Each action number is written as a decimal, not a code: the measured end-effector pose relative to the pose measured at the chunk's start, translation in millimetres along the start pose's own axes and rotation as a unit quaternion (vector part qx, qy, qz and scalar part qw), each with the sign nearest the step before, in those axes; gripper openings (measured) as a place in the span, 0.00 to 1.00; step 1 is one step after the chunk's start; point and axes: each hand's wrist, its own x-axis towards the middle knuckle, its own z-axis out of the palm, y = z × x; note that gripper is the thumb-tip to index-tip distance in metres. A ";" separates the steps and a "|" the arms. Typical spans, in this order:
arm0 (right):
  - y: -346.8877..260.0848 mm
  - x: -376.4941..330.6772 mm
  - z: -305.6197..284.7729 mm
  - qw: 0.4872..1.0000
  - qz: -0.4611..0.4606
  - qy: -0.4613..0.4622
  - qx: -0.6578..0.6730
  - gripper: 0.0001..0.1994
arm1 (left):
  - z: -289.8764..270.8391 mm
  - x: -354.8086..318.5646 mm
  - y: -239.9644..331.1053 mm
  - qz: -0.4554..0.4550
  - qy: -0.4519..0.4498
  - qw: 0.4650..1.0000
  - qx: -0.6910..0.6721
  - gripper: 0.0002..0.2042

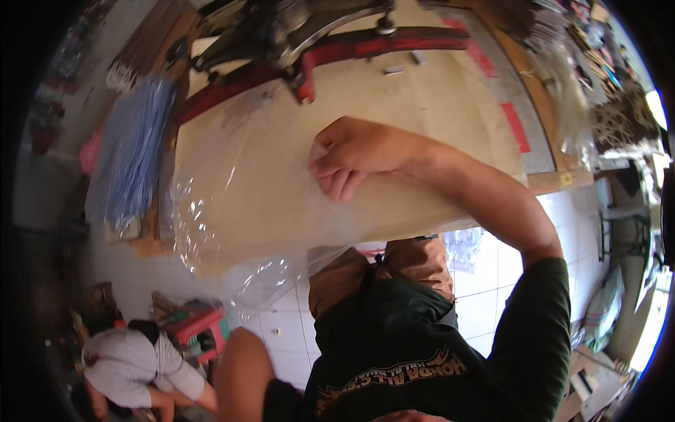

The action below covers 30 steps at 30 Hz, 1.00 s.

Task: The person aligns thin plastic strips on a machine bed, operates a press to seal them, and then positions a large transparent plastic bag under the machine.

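My right hand (346, 159) reaches in from the right over the worktable, its fingers curled together at the edge of a clear plastic sheet (232, 183). The glossy, crumpled sheet spreads to the left of the hand and hangs over the table's near edge. Beneath it lies a tan covering (429, 133) on the tabletop. Only part of my left arm (242, 366) shows at the bottom; the left hand is out of sight. Beyond the right hand, a red metal bar (380, 46) with dark metal machine parts (281, 35) crosses the table.
A stack of bluish plastic sheets (133, 148) lies at the table's left side. Two small metal pieces (394, 70) rest near the bar. More clear plastic (573, 105) hangs at the right edge. At lower left, a person (133, 366) bends beside a red stool (200, 320).
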 end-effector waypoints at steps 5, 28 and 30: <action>-12.0 -2.3 12.3 1.000 0.026 0.006 -0.013 0.10 | 28.4 -99.2 27.0 -0.558 0.163 0.741 -0.337 0.17; -8.5 -0.7 11.0 0.997 0.052 0.010 0.047 0.15 | 53.2 -162.1 37.5 -0.871 0.248 0.378 -0.192 0.12; -8.8 5.1 7.4 0.996 0.038 0.034 0.067 0.17 | 35.6 -158.5 49.0 -0.875 0.214 0.391 -0.188 0.11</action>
